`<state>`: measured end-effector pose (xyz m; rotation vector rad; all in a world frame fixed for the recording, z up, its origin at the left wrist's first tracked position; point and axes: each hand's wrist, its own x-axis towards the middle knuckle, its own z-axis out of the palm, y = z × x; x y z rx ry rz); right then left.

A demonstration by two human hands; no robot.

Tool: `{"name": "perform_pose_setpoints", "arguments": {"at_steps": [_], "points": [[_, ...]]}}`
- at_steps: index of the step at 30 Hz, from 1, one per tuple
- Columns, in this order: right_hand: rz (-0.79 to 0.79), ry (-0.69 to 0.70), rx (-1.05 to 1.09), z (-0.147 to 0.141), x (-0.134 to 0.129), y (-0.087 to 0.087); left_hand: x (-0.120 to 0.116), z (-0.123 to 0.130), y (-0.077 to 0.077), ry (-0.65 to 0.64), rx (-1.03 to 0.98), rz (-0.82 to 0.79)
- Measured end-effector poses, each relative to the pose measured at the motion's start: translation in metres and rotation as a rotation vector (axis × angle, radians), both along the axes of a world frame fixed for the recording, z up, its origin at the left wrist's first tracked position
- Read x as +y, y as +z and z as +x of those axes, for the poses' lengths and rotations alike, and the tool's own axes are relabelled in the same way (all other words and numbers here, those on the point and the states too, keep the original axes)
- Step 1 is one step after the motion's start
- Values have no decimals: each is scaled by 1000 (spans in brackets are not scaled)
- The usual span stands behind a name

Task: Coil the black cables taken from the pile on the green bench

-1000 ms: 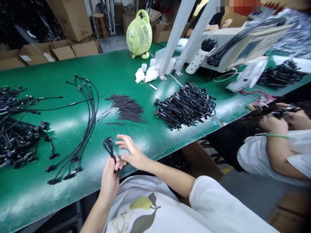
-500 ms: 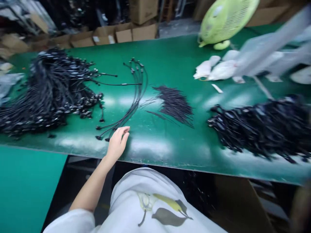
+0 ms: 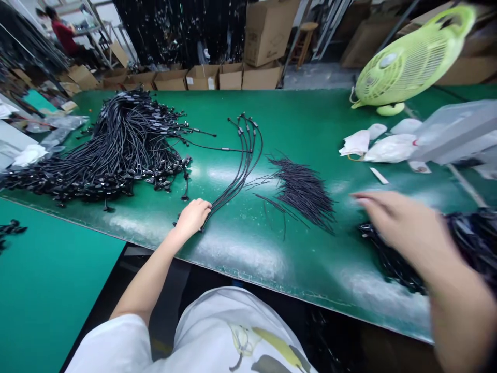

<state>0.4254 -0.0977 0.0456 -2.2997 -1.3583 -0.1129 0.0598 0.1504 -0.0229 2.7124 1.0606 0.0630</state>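
My left hand [image 3: 194,215] is closed around the lower ends of several thin black cables [image 3: 241,171], at the near side of the green table. From there the cables curve up and to the right, with small connectors at their far ends. Motion blurs my right hand [image 3: 392,223], which hangs above a pile of bundled black cables [image 3: 471,235] at the right; whether it holds anything does not show. Between my hands lies a loose heap of short black ties [image 3: 306,191].
A large heap of black cables [image 3: 128,129] covers the table's left part. At the back right stand a green fan [image 3: 411,62] and white plastic bags [image 3: 390,147]. Cardboard boxes [image 3: 231,77] line the far edge. A person in red [image 3: 64,33] sits at the back left.
My right hand has come into view from the right, over the bundled cables. My left hand now closes on the thin cables' ends. The whole view has shifted.
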Motion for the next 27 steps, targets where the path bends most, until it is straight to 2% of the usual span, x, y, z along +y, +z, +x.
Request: {"name": "perform_pose_setpoints", "arguments": {"at_steps": [3,6,10,13,15,17,19,20,22,24,26,27], "points": [[-91,384,155,-39,81,-19,-15,4,-6,4,-18,42],[-202,527,137,-79,182,-25,-34,7,-13,14,-44,105],[-197,504,62,-119,313,-30,-48,7,-19,5,-58,143],[-189,388,9,-139,378,-41,-46,7,-23,30,-93,136],[-197,326,-14,-147,400,-50,-42,7,-26,31,-124,127],[-198,302,-30,-151,411,-56,-39,7,-30,23,-155,111],[-172,294,-41,-150,416,-51,-37,8,-33,21,-184,91],[-147,287,-44,-148,418,-43,-37,8,-33,24,-199,80],[-77,266,-48,-142,419,-17,-37,8,-34,39,-234,54],[18,245,-57,-132,418,22,-36,6,-32,61,-289,23],[196,282,-42,-124,412,63,-34,4,-29,92,-359,-13],[325,350,3,-121,405,82,-33,3,-28,109,-391,-34]]}}
